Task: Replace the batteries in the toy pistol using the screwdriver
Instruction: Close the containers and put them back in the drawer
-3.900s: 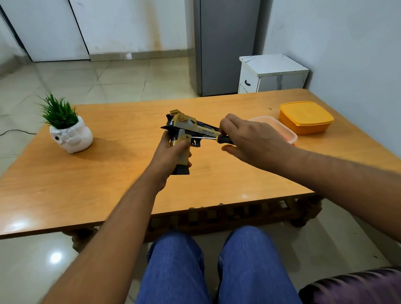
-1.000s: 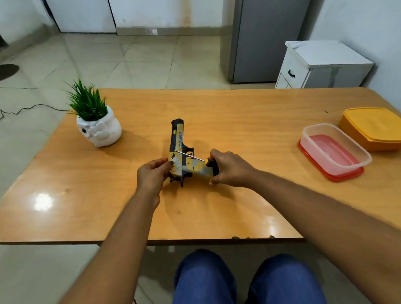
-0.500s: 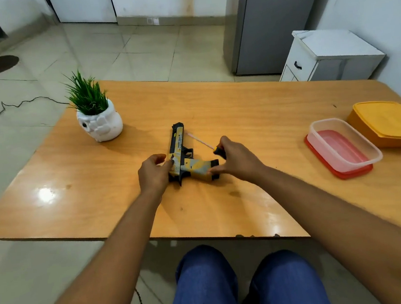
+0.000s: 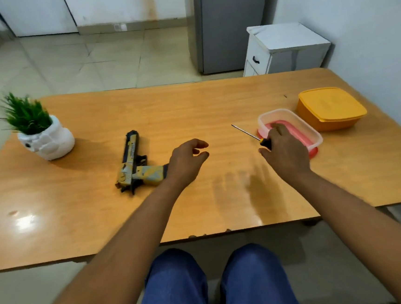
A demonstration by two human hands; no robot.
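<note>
Pistol [image 4: 135, 166] lies flat, barrel pointing away, left of nearer, empty, loosely curled left hand [image 4: 187, 161]; right hand [image 4: 284, 154] grips screwdriver [image 4: 251, 136].

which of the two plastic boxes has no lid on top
The clear box with the red base, just behind the right hand. The orange box farther right is closed with its orange lid.

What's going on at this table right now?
A seated person is working on a toy pistol, which lies flat on the wooden table with neither hand on it. The left hand hovers beside its grip, fingers loosely curled and holding nothing. The right hand holds the screwdriver next to a clear container sitting on its red lid. No batteries are visible.
</note>
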